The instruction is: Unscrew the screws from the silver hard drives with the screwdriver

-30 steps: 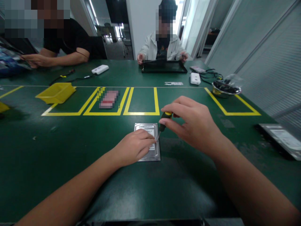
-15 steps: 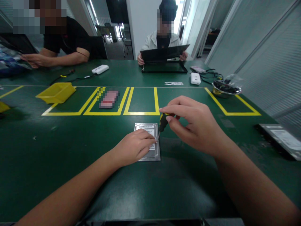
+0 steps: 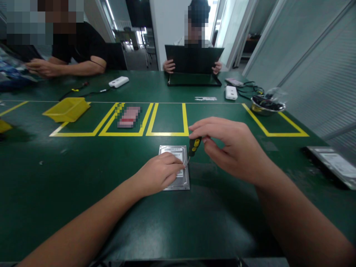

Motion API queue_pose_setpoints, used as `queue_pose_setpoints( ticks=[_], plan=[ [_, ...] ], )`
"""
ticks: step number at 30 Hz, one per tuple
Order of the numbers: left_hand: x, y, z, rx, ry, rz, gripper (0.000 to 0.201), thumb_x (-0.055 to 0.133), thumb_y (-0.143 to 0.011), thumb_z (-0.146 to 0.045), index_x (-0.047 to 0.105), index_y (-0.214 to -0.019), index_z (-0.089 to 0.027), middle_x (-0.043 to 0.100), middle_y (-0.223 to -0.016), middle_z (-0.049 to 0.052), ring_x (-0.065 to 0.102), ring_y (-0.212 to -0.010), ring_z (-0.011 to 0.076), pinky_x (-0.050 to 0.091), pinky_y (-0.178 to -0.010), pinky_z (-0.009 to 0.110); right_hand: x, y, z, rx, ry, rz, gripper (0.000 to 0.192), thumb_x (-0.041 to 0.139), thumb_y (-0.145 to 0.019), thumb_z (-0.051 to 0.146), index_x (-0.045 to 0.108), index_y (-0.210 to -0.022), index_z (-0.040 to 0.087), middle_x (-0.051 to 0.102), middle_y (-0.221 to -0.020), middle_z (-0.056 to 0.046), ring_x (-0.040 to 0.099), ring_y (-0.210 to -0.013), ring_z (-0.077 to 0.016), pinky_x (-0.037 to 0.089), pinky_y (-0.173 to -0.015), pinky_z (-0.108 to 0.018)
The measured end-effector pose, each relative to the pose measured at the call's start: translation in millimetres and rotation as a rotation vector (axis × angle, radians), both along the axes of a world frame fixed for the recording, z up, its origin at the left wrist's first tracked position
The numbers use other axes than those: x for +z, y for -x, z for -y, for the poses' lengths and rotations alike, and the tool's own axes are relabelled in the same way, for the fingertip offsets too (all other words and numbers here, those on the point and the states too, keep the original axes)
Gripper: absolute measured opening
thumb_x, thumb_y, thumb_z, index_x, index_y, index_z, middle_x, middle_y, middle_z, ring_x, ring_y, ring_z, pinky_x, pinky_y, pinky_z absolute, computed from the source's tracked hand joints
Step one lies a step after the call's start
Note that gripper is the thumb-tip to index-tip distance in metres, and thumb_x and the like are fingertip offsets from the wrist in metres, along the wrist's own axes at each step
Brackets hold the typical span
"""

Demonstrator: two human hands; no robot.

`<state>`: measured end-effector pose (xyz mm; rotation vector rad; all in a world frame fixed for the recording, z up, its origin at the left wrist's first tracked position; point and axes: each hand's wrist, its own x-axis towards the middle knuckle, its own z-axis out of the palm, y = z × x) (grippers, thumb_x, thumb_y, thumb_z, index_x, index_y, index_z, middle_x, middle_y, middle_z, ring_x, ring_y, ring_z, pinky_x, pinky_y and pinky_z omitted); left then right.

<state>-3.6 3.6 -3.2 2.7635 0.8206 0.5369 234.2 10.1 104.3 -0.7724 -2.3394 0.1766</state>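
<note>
A silver hard drive [image 3: 182,182] with a white label lies flat on the green table, partly covered by my left hand [image 3: 160,172]. The fingers of that hand are closed together over the drive, their tips beside the lower end of a screwdriver shaft. My right hand [image 3: 228,144] grips the small black-and-yellow screwdriver [image 3: 194,145], with the index finger over its top and the thumb at its side. The screwdriver leans slightly, its tip down at the drive's right edge. My left fingertips partly hide the tip's exact contact.
A second hard drive [image 3: 333,163] lies at the right edge. Farther back are a yellow bin [image 3: 66,110], a pink phone-like object [image 3: 129,116] and a bowl of dark parts [image 3: 268,104]. Across the table, one person holds a black panel [image 3: 194,58]; another sits at left.
My right fingers have shifted around the screwdriver handle, which has turned and stands a little more upright. My left hand stays put. The person opposite has tilted the black panel more upright.
</note>
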Motion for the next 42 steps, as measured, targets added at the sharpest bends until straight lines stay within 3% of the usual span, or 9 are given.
queue_pose_setpoints(
  ticks=[27,37,42],
  plan=[
    [0.5,-0.7,-0.7,-0.001,-0.016,0.014,0.032,0.047,-0.096,-0.016,0.067,-0.12,-0.018,0.067,-0.112,0.008,0.06,-0.103,0.022,0.05,-0.092,0.039,-0.1,-1.6,0.2,0.02,0.034,-0.025,0.028,0.05,-0.081,0.002,0.066,-0.098,0.018,0.073,-0.11,-0.004,0.068,-0.105,-0.0151,0.051,-0.094,-0.027],
    [0.5,-0.5,-0.3,0.004,-0.01,0.001,0.031,0.047,-0.096,-0.017,0.066,-0.121,-0.018,0.067,-0.113,0.007,0.059,-0.104,0.0218,0.049,-0.094,0.039,0.6,0.6,-0.3,0.019,0.052,-0.019,0.006,0.058,-0.087,0.016,0.062,-0.089,0.019,0.072,-0.102,-0.006,0.067,-0.095,-0.0185,0.053,-0.084,-0.032],
    [0.8,-0.8,-0.2,-0.001,-0.005,-0.003,0.032,0.046,-0.096,-0.018,0.066,-0.12,-0.018,0.067,-0.113,0.008,0.059,-0.104,0.0223,0.049,-0.093,0.039,-0.4,1.2,-0.3,-0.03,0.031,-0.004,0.013,0.057,-0.088,0.015,0.062,-0.099,0.02,0.07,-0.101,-0.004,0.064,-0.09,-0.0176,0.052,-0.081,-0.032]
  ],
)
